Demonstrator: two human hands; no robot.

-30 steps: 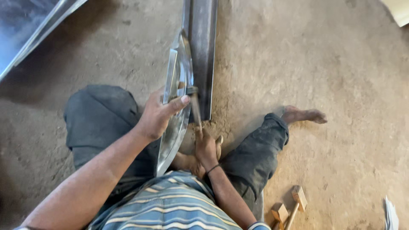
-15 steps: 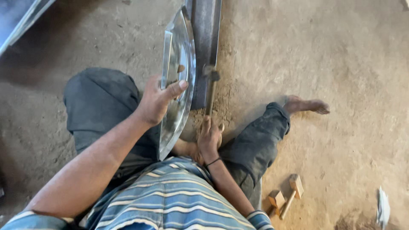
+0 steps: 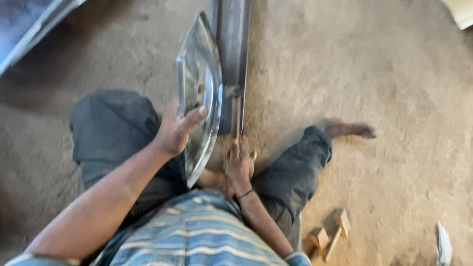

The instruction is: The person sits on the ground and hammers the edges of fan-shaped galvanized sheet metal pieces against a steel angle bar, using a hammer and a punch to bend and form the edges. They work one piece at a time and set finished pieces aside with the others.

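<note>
My left hand [image 3: 176,130] grips the shiny metal tray [image 3: 199,93] by its edge, holding it on edge at upper centre of the frame, beside the long steel bar [image 3: 232,54]. My right hand [image 3: 239,165], at centre, is closed round the handle of a hammer [image 3: 235,106] whose head sits against the bar. I judge a strike could glance off the thin rim and hit my left fingers, or the tray could slip on the sandy floor [image 3: 394,98].

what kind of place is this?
Probably an informal metalworking shop at floor level: bare dirt floor, a long steel beam used like an anvil, left hand steadying a shiny metal tray, right hand gripping a hammer.
</note>
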